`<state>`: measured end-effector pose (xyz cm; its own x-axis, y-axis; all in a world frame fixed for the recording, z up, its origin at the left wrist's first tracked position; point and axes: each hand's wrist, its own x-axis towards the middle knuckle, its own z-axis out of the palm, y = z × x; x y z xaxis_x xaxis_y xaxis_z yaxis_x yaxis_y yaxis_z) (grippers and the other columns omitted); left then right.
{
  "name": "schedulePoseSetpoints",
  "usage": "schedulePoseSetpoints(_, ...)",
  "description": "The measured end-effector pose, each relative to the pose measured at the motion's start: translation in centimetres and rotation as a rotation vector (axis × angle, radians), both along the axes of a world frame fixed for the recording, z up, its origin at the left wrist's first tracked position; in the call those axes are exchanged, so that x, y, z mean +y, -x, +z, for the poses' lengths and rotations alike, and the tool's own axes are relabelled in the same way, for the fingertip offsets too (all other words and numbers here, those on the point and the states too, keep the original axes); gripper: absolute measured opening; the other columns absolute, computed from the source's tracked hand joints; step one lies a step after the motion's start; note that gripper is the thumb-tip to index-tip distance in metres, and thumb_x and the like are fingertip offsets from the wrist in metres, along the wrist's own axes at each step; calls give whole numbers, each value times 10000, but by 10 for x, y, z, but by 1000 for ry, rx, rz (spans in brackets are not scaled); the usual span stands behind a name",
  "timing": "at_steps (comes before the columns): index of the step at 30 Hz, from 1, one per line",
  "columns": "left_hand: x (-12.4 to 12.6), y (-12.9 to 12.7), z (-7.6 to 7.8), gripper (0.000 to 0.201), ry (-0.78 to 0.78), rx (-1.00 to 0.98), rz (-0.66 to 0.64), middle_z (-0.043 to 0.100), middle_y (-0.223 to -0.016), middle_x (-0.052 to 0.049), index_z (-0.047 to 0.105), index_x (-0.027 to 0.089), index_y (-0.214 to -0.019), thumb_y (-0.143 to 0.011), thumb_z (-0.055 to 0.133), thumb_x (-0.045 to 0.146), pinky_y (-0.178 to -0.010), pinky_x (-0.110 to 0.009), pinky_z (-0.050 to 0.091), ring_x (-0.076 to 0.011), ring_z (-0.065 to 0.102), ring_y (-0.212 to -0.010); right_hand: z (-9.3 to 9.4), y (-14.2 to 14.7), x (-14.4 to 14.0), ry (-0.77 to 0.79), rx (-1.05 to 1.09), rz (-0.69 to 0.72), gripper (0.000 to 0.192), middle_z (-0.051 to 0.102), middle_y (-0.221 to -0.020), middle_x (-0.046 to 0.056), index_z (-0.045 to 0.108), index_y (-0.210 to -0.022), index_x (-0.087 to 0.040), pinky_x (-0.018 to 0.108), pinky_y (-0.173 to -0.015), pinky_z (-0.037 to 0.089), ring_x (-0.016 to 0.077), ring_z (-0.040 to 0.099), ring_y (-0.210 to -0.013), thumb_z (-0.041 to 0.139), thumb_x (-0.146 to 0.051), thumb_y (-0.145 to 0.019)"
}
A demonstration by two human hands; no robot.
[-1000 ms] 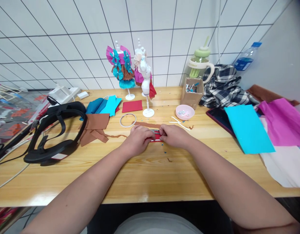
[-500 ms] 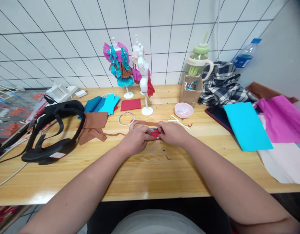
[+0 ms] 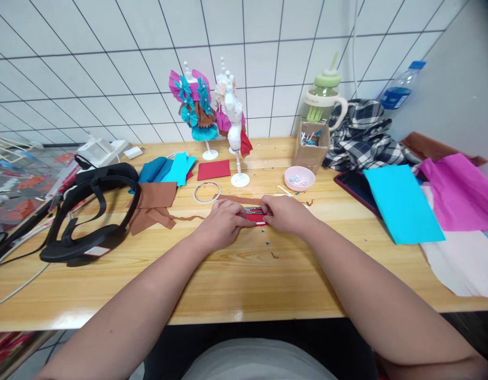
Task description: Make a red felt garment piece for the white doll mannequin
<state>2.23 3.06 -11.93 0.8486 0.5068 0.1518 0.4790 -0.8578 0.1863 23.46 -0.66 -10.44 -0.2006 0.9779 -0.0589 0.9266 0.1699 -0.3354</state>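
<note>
A small red crepe paper piece (image 3: 252, 217) lies on the table between my hands, with a short white strip (image 3: 260, 223) along its near edge. My left hand (image 3: 223, 224) is on its left end, fingers together, a fingertip touching the strip. At the right end, my right hand (image 3: 284, 214) is closed in a pinch on the paper. A slim metal tool, like thread snips (image 3: 253, 210), lies across the red paper between both hands. Which hand bears on the tool, I cannot tell. Behind the hands runs a brown paper strip (image 3: 244, 200).
Two dressed mannequins and a bare white mannequin (image 3: 235, 121) stand at the back. Nearby are a tape ring (image 3: 206, 192), a folded red sheet (image 3: 214, 170) and a pink bowl (image 3: 300, 179). A black headset (image 3: 89, 216) lies left; cyan paper (image 3: 404, 203) lies right.
My right hand has shifted slightly rightward, baring more of the red paper, the white strip and the metal tool. The left hand stays nearly in place.
</note>
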Motion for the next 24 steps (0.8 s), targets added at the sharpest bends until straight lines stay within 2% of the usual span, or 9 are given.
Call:
schedulePoseSetpoints(5, 1, 0, -2, 375, 9, -2, 1, 615, -911, -29, 721, 401, -1075, -892, 507, 154, -852, -378, 336, -192, 507, -889, -2, -3, 1, 37, 1, -35, 199, 689, -854, 10, 567, -850, -229, 243, -555, 277, 168, 587, -756, 693, -345, -748)
schedulePoseSetpoints(12, 1, 1, 0, 380, -24, 6, -12, 618, -916, -38, 716, 390, -1098, -885, 515, 149, -909, -417, 329, -204, 516, -912, -3, -9, 4, 128, -4, -70, 146, 694, -869, -2, 586, -863, -243, 241, -540, 284, 158, 587, -735, 659, -302, -751)
schedulePoseSetpoints(14, 1, 2, 0, 398, -15, 7, -12, 618, -916, -36, 706, 400, -1114, -886, 511, 140, -897, -407, 339, -202, 515, -908, -1, -11, 5, 118, 18, -79, 124, 696, -886, -2, 599, -890, -247, 240, -545, 293, 151, 589, -733, 626, -296, -780)
schedulePoseSetpoints(18, 5, 4, -2, 398, 19, -15, -14, 625, -922, -36, 680, 420, -1155, -914, 488, 168, -823, -368, 368, -196, 525, -894, 1, -12, 5, 39, -11, -107, 228, 700, -942, 9, 630, -1023, -279, 245, -572, 311, 169, 607, -803, 622, -350, -807)
schedulePoseSetpoints(21, 7, 5, -2, 368, 23, -41, -38, 640, -913, -44, 692, 386, -1150, -930, 474, 187, -809, -360, 377, -194, 543, -889, 2, -14, 5, 64, -53, -113, 194, 706, -942, 15, 657, -972, -269, 246, -581, 318, 177, 615, -834, 646, -343, -793)
schedulePoseSetpoints(24, 8, 6, -1, 333, 49, -54, -29, 649, -896, -48, 692, 344, -1157, -934, 481, 215, -804, -347, 395, -190, 559, -878, 4, -19, 6, 111, -2, -149, 140, 711, -918, 15, 664, -892, -244, 237, -578, 331, 157, 619, -800, 671, -331, -784)
